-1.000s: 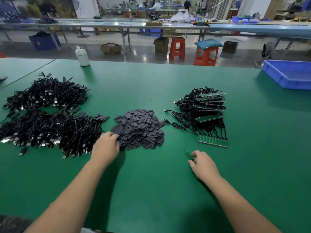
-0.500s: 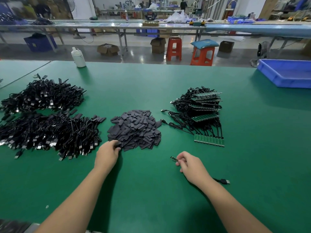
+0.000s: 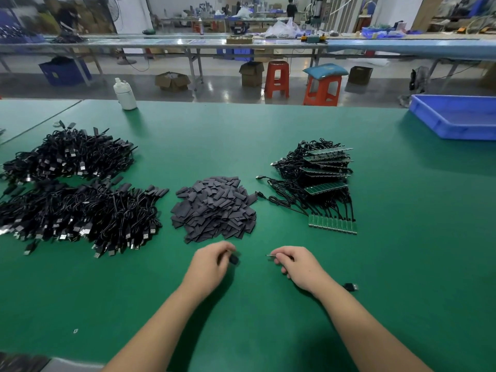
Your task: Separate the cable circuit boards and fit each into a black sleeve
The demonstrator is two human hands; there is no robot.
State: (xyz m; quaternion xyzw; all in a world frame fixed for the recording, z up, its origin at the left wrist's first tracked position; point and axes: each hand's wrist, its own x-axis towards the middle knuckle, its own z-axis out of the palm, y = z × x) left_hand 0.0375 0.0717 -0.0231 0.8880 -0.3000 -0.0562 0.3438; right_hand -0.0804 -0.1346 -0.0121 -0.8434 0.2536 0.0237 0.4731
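Our left hand (image 3: 208, 264) pinches a small black sleeve (image 3: 234, 259) at its fingertips, and our right hand (image 3: 298, 265) pinches a thin circuit board (image 3: 269, 255) that pokes out leftward, its long axis lying across the mat toward the sleeve. A short gap separates the two, so the fitting turns on lining board tip with sleeve mouth. The cable's USB plug (image 3: 351, 287) trails beside our right wrist. Beyond lie the matte, flat sleeve pile (image 3: 214, 208) and the glossy green board strip (image 3: 332, 226).
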